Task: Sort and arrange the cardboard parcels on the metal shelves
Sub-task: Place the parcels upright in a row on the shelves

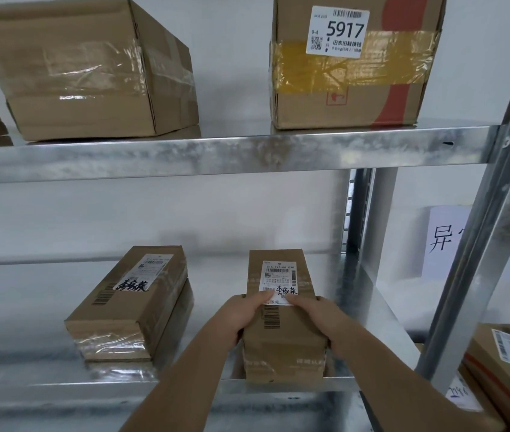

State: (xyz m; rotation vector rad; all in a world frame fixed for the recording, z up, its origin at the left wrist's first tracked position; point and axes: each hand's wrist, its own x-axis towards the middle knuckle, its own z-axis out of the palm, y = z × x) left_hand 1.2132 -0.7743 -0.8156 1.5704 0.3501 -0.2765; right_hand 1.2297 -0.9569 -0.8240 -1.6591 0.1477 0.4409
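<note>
Gripping the labelled cardboard parcel (281, 307) from both sides, left hand (242, 313) and right hand (316, 314) curl fingers (264, 297) round it on the lower metal shelf (60, 388).

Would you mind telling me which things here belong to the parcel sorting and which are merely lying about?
Part of the job:
- narrow parcel gripped by left hand and right hand
- stacked parcels
- taped box
- box labelled 5917
- metal shelf

Just lying about:
- paper sign on the wall
</note>
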